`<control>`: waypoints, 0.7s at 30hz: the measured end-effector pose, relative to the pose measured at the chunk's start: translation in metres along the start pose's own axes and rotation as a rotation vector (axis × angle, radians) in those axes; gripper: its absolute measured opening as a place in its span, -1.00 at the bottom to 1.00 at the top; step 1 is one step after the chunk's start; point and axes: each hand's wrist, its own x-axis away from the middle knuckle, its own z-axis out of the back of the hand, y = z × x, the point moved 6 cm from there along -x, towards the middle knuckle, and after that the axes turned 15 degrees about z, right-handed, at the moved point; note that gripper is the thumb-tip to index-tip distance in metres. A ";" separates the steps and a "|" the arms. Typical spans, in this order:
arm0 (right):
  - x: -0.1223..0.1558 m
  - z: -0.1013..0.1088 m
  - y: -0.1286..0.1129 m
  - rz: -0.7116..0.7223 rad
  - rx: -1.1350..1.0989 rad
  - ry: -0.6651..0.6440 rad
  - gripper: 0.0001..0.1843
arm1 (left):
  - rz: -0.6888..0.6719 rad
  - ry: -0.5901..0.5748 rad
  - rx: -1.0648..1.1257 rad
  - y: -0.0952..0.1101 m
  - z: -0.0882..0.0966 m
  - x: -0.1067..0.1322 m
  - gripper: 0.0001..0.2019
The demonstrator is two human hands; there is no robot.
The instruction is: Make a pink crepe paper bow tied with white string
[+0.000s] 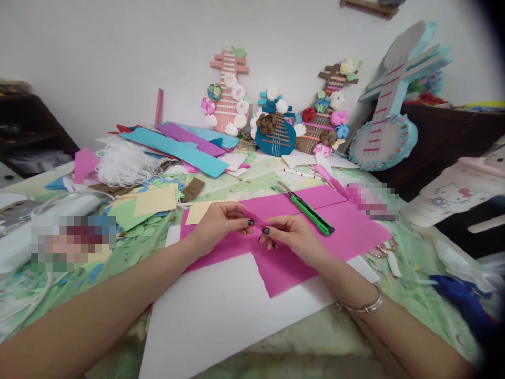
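Observation:
Between my two hands is a narrow magenta paper strip (258,216). My left hand (223,223) pinches its left side with thumb and fingers. A short way to the right, my right hand (295,237) pinches the strip's other side, thumb on top. Both are above a magenta paper sheet (351,226) with a cut-out lower edge. That sheet lies on a white board (209,316). A green utility knife (310,210) with its blade showing rests on the sheet, just beyond my right hand.
Paper scraps (155,200) and a bundle of white string (124,163) lie at left. Blue and purple sheets (181,150) are stacked behind. Decorated paper instruments (276,134) lean on the wall. A tumbler (445,192) and a blue glue gun (461,297) are at right.

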 end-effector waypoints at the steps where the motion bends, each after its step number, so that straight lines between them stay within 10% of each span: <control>1: 0.000 -0.001 0.000 -0.006 -0.007 -0.001 -0.74 | 0.007 0.004 -0.005 0.000 0.000 0.000 -0.83; 21: 0.003 -0.006 0.007 -0.120 -0.126 -0.039 -0.75 | 0.055 0.004 0.049 -0.004 0.003 -0.002 -0.81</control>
